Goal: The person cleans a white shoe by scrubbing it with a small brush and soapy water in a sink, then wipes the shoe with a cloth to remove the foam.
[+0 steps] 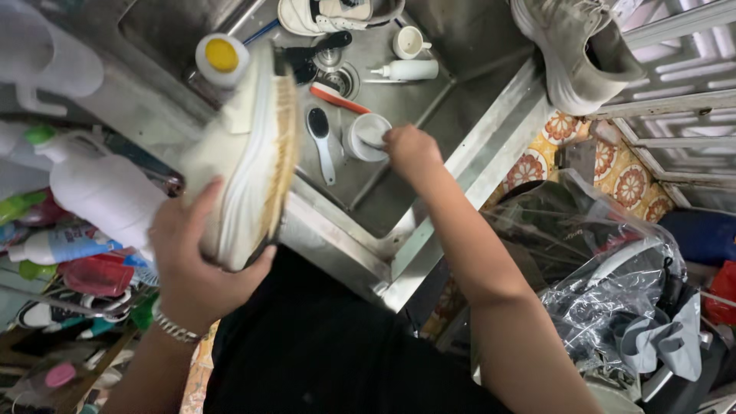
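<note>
meanwhile left hand (195,264) grips shoe (249,153) (sole up); right hand (410,149) touches jar (364,138).

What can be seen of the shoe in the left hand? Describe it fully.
The shoe is a pale cream sneaker with a thick white midsole and a tan, gum-like outsole with ribbed tread. It is held on edge, sole side turned right, above the steel sink's left rim. The left hand grips its lower end from below, thumb across the midsole. The upper looks like soft fabric or suede; nothing else touches it.
</note>
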